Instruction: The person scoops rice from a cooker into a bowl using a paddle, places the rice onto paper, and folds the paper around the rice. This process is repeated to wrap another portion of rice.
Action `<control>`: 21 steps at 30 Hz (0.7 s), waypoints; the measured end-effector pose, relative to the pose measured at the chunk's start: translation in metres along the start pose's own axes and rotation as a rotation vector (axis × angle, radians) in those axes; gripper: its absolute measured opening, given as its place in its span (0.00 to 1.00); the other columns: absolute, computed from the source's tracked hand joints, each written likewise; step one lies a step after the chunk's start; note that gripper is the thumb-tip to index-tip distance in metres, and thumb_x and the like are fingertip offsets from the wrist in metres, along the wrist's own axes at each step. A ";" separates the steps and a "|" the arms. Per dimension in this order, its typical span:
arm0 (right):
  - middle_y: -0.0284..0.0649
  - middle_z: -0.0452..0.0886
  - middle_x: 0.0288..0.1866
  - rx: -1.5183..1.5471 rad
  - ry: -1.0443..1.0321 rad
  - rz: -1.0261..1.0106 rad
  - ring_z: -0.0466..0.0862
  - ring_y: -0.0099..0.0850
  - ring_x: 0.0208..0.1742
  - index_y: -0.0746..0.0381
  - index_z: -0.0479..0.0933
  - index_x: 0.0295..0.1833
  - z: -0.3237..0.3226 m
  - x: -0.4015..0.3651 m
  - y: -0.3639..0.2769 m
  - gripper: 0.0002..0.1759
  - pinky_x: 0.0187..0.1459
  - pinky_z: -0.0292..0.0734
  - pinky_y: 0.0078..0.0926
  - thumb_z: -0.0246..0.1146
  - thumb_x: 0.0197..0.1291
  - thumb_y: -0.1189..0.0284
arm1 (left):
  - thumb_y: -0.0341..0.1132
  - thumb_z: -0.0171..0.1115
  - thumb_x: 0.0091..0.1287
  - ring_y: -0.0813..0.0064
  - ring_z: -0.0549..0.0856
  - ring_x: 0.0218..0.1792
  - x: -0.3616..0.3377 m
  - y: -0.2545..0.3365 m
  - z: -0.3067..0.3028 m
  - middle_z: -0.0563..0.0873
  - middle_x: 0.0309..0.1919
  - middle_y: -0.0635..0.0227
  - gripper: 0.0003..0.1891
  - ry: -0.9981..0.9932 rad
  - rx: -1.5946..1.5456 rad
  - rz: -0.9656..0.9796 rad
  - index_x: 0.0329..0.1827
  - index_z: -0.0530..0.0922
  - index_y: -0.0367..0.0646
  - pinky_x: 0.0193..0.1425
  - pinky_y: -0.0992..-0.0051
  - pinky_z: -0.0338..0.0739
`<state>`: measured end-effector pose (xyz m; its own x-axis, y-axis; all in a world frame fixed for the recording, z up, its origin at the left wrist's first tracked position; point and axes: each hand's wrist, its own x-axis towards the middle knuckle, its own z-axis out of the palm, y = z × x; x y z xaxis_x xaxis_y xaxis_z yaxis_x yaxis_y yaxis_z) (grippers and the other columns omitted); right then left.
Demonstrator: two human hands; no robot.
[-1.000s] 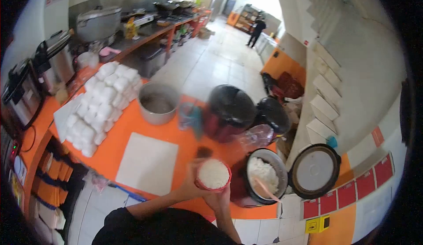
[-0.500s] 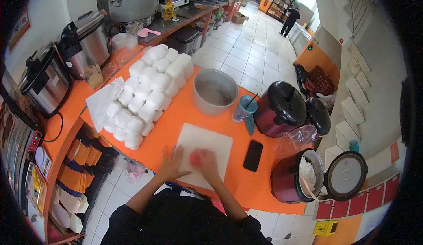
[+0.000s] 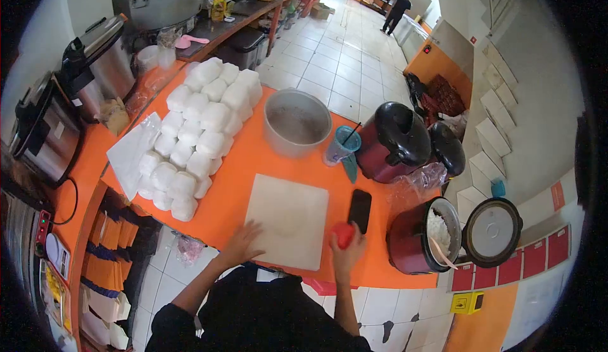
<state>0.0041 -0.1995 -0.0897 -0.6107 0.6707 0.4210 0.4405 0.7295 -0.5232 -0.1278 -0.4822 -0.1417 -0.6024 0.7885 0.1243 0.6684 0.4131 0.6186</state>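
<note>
A square sheet of pale paper (image 3: pixel 288 219) lies flat on the orange table (image 3: pixel 247 156). At its lower left edge rests my left hand (image 3: pixel 242 243), fingers spread and holding nothing. My right hand (image 3: pixel 347 251) is off the sheet's right side, its fingers wrapped round a small red object (image 3: pixel 343 233). Just above that hand lies a black phone (image 3: pixel 360 210). Beyond the sheet stands a round metal pot (image 3: pixel 296 124), with a blue cup (image 3: pixel 342 145) holding a dark straw to its right.
Stacked white packages (image 3: pixel 196 130) stand at the left. A closed dark red cooker (image 3: pixel 389 143) is at the right, nearer me an open one with white rice (image 3: pixel 438 232). Steel cookers (image 3: pixel 47 130) line the far left. Another person (image 3: pixel 396 14) stands in the background.
My right hand has moved from the middle of the sheet to the right, off its edge, with the red object. My left hand stays by the sheet's left side. The view has shifted slightly.
</note>
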 end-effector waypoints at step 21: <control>0.40 0.81 0.45 0.112 -0.684 -0.323 0.78 0.37 0.50 0.59 0.78 0.43 -0.007 -0.081 0.006 0.12 0.55 0.63 0.40 0.65 0.53 0.68 | 0.35 0.61 0.61 0.68 0.83 0.44 -0.001 -0.011 -0.054 0.85 0.36 0.67 0.07 -0.092 -0.200 0.055 0.36 0.83 0.42 0.55 0.69 0.74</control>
<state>0.0608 -0.2487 -0.1221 -0.9854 0.1670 0.0328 0.1232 0.8329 -0.5395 -0.1585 -0.5119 -0.1074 -0.5190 0.8493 0.0970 0.5941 0.2768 0.7553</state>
